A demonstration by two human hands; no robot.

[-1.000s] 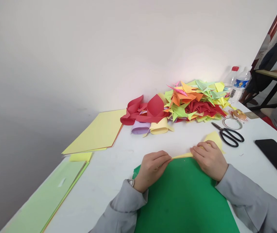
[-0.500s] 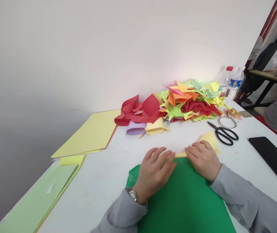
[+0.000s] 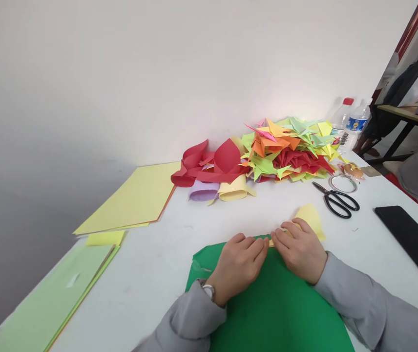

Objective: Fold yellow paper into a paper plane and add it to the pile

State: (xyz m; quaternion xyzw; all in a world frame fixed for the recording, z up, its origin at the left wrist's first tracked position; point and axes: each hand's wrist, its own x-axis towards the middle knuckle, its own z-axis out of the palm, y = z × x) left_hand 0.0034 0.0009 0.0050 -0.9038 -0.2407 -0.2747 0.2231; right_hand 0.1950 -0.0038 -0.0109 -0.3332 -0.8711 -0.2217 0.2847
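A large green sheet of paper (image 3: 278, 313) lies in front of me, its far edge under both hands. My left hand (image 3: 239, 266), with a watch at the wrist, has its fingers curled and closed at that edge. Close beside it, my right hand (image 3: 300, 250) is closed at the same edge, over a piece of yellow paper (image 3: 310, 220). A narrow yellow strip shows between the fingertips of both hands. How the yellow paper lies against the green one is partly hidden by my fingers.
Black scissors (image 3: 337, 199), a tape roll (image 3: 343, 184) and a black phone (image 3: 410, 239) lie to the right. Folded paper shapes (image 3: 285, 151), red paper pieces (image 3: 227, 161) and bottles (image 3: 355, 124) line the wall. Yellow sheets (image 3: 135, 195) and light green sheets (image 3: 58, 283) lie left.
My left hand has come down onto the green sheet's far edge and its fingers have closed. My right hand has shifted slightly left and nearer, and the yellow paper moved with it.
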